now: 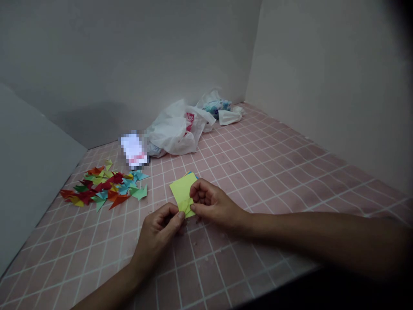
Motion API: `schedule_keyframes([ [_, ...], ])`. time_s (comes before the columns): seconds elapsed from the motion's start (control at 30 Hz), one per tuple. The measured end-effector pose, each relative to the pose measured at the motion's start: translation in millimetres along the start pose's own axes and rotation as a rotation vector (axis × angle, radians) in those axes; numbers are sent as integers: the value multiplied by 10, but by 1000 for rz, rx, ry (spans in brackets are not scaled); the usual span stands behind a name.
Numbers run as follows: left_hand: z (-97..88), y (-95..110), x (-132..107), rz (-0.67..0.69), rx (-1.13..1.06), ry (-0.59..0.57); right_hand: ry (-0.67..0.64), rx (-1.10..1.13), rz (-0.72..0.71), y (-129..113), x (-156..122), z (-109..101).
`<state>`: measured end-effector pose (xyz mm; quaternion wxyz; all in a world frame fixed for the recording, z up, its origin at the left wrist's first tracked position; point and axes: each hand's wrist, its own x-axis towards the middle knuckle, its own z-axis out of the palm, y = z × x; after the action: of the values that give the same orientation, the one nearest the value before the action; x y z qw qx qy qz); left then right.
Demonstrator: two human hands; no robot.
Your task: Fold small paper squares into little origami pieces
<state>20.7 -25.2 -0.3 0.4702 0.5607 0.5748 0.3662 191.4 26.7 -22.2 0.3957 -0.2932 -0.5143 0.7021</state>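
Between my hands lies a stack of square yellow paper (181,186), with a blue edge showing at its far right corner. Over the near end of the stack is a small folded piece of yellow paper (184,206), its creases faint against the same colour. My left hand (163,224) pinches this piece at its near left edge between thumb and finger. My right hand (214,204) is closed at its right edge, thumb against the paper and fingers curled. Parts of the fold are hidden by my fingertips.
A pile of folded paper shapes (106,185) in several colours spreads at the left. Behind it stands a lit phone (134,150), its screen blurred. White plastic bags (176,129) rest along the back wall. A pink checked cloth (258,172) covers the surface between grey walls.
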Motion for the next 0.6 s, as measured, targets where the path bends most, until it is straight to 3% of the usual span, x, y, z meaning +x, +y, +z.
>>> schedule_keyframes([
  [0.33, -1, -45, 39, -48, -117, 30, -45, 10, 30, -12, 8, -18],
  [0.6, 7, -3, 16, -2, -32, 11, 19, -87, 52, -8, 5, -25],
])
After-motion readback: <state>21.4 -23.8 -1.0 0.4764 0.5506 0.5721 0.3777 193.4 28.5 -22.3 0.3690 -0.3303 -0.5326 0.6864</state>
